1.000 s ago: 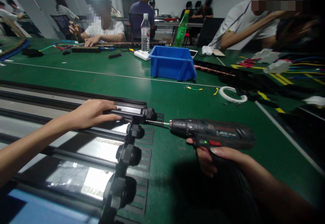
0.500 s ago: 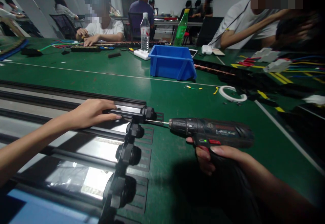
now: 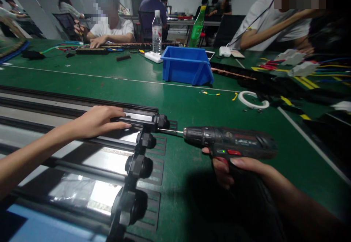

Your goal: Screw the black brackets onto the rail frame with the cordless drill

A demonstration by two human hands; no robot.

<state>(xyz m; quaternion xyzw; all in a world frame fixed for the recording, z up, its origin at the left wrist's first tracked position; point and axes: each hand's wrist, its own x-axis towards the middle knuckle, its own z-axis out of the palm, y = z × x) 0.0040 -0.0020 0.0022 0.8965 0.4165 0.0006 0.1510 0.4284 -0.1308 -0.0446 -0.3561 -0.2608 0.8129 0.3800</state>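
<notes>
My right hand [image 3: 246, 165] is closed round the handle of a dark cordless drill [image 3: 233, 139], index finger by the red trigger. From its chuck a long thin driver bit [image 3: 170, 131] points left, its tip at the end of the farthest of several long bars [image 3: 115, 158] with black frames and shiny metal faces. My left hand [image 3: 98, 121] lies over that far bar near its end, thumb and fingers stretched out and apart. Black cable glands [image 3: 142, 166] stick out of the bar ends, with flat slotted black brackets [image 3: 157, 170] beside them.
Beyond the bars stands a blue bin [image 3: 186, 66] with a clear bottle [image 3: 157, 33] and a green bottle [image 3: 197, 26] behind it. A white ring [image 3: 253, 100] and short wires lie to the right. Two people in white shirts sit across the green table [image 3: 117, 77].
The drill and my right hand appear very slightly farther right, while the bit stays at the bar end. Across the table, a person's hand has lifted. My left hand keeps its place.
</notes>
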